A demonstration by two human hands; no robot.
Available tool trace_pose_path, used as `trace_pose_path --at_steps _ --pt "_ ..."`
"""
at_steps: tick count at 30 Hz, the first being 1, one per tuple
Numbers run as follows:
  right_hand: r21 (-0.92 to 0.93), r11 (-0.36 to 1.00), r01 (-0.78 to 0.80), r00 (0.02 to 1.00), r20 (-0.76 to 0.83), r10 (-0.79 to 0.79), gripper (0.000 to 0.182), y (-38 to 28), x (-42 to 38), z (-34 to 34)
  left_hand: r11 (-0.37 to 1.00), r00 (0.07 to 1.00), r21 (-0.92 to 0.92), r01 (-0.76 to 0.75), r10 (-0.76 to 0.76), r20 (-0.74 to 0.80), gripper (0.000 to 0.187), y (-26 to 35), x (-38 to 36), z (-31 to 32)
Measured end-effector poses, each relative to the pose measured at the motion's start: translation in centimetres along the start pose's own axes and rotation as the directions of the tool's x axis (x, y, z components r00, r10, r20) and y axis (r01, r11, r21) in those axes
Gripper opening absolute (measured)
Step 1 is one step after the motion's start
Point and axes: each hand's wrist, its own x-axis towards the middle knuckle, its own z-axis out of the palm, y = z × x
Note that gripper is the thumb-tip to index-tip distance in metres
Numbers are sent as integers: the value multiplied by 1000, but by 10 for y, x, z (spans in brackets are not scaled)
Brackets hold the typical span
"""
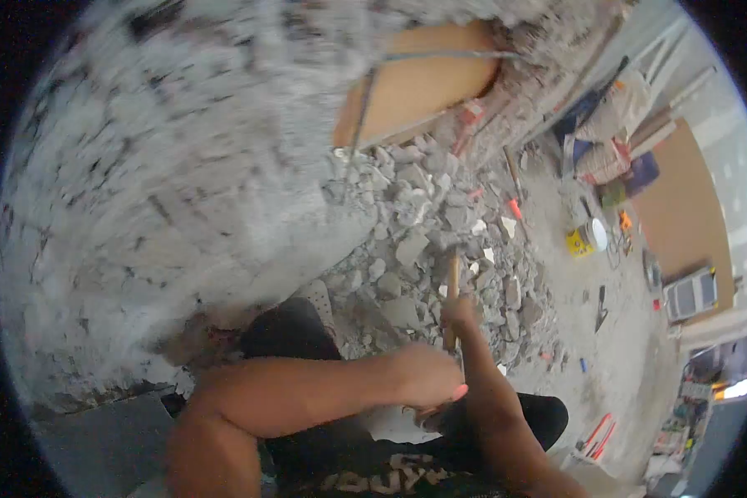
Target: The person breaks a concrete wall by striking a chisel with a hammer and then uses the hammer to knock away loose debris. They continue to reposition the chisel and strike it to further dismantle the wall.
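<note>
A wooden hammer handle [453, 278] points away from me over a pile of broken concrete rubble [415, 224]. Its head is lost among the grey chunks. My right hand [460, 315] is closed around the handle about halfway up. My left hand [427, 373] is closed just below it at the handle's near end, with the forearm coming in from the left. Both arms are bare and stretch out over my dark-clothed knees [295, 328].
A chipped, rough concrete wall [166, 183] fills the left side, with an orange board [423, 83] behind the rubble. On the dusty floor to the right lie a yellow container [578, 242], a white lid [598, 234], small tools and a red-handled tool [598, 436].
</note>
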Motion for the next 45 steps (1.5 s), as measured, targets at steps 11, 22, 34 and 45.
trace_pose_path --at_steps 11,22,34,45 --pt "-363 932 2 999 -40 -18 15 -43 -52 76 977 886 169 -129 190 -423 21 -7 -47 2" --pt "-475 879 -36 999 -49 14 20 -32 -62 84 948 632 237 -211 317 -707 18 -5 -58 -1" --pt "-532 845 -45 999 -45 25 25 -20 -72 82 892 415 309 -329 431 -802 17 -2 -57 -7" --pt "-555 832 -18 1000 -20 8 29 -19 -78 79 914 496 230 -334 378 -782 24 2 -54 -11"
